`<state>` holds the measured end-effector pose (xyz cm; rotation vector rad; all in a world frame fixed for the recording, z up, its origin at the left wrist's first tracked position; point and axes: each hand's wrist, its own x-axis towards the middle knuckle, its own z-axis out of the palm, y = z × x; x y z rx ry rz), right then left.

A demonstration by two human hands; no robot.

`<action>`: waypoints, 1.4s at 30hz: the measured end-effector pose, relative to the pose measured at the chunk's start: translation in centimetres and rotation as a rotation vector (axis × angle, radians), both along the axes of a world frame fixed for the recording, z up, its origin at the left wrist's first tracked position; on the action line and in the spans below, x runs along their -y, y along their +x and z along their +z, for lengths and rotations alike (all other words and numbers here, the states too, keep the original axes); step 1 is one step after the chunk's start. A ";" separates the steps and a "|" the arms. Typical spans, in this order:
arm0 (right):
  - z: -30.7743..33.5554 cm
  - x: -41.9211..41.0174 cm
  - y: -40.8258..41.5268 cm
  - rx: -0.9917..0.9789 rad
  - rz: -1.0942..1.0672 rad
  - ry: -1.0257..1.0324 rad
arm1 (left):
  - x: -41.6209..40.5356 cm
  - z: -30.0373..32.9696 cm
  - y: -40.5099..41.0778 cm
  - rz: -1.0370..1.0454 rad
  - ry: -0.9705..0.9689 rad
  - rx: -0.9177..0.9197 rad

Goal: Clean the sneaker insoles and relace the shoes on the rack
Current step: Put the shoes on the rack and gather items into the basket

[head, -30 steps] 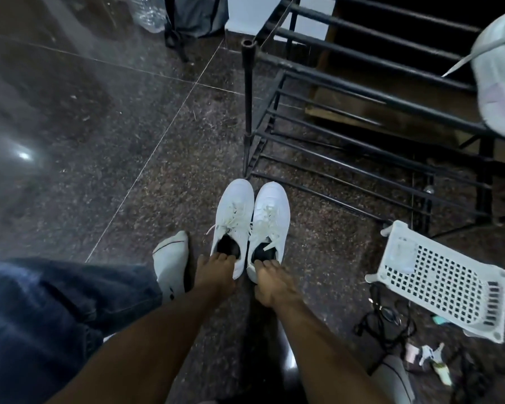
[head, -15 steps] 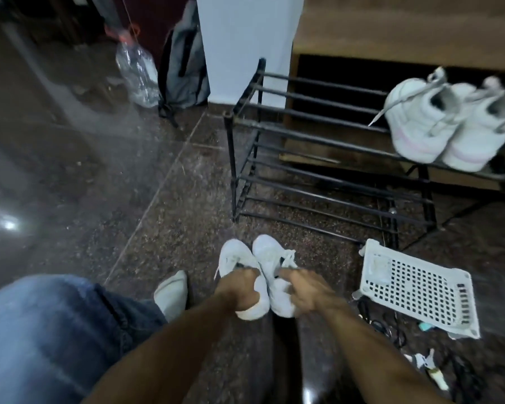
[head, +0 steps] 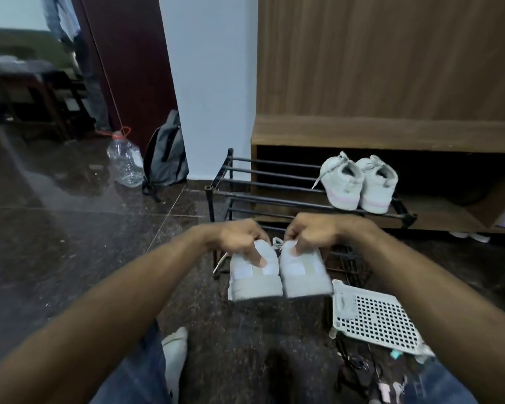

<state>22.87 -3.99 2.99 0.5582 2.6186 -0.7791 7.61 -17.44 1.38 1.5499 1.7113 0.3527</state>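
Observation:
Two white sneakers hang side by side in the air in front of the black shoe rack [head: 274, 196], heels toward me. My left hand [head: 239, 240] grips the left sneaker [head: 254, 278] at its collar, thumb down on the heel. The right sneaker [head: 303, 275] is held the same way by my right hand [head: 309, 234]. A loose lace end [head: 277, 243] shows between the hands. A second white pair with pink soles [head: 359, 182] stands on the rack's top shelf at the right.
A white perforated plastic basket [head: 376, 319] lies on the dark floor at the right, with cables and small items beside it. My socked foot [head: 175, 354] is below. A grey backpack [head: 166, 156] and a plastic bottle [head: 126, 161] lean by the white wall. Wooden cabinet behind the rack.
Both hands took hold of the sneakers on the floor and lifted them up toward the rack. My head tilted up, bringing the wall and cabinet into view.

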 end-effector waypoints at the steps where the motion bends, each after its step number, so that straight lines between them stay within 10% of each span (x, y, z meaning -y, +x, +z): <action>1: 2.0 -0.1 0.2 -0.019 -0.018 -0.003 | 0.0 1.9 -0.1 -0.017 0.035 -0.010; 11: 15.7 -2.9 0.7 -0.364 -0.167 0.184 | -1.9 14.5 -3.3 -0.058 0.344 -0.174; 20: 7.8 -6.8 -4.6 -0.465 -0.292 0.818 | -9.2 7.4 -5.1 0.164 0.487 -0.815; 42: -4.2 -12.7 -8.0 -0.411 -0.308 0.747 | -15.6 -3.5 -8.3 0.338 0.583 -0.722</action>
